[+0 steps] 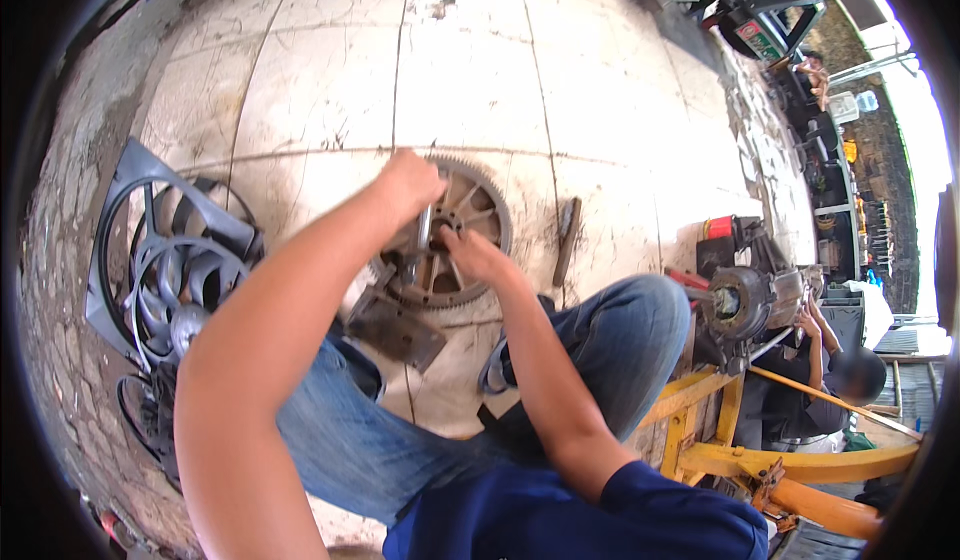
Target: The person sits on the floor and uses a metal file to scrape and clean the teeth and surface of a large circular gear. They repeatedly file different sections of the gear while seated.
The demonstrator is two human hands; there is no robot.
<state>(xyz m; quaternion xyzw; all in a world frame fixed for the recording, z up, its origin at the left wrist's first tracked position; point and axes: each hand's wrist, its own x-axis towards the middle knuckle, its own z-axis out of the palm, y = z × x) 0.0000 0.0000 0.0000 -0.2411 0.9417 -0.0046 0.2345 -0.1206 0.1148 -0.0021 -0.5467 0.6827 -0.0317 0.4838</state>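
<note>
A large toothed metal wheel (487,203), spoked and rusty brown inside, rests low over the floor between my feet. My left hand (408,184) is wrapped round the upper end of a shiny metal bar (426,226), which slants down across the wheel to a dark lower end. Close to the wheel's hub, my right hand (474,257) has its fingers drawn together; what they hold, if anything, is hidden. A dull metal block (398,332) sits at the wheel's near edge, partly beneath it.
A dark narrow bar (567,242) lies on the tiled floor (330,80) to the right. Fan shrouds (150,175) with fan blades lie at left. On the right are a greasy mechanical assembly (740,300), a yellow frame (800,460) and a co-worker (815,400) with raised hands.
</note>
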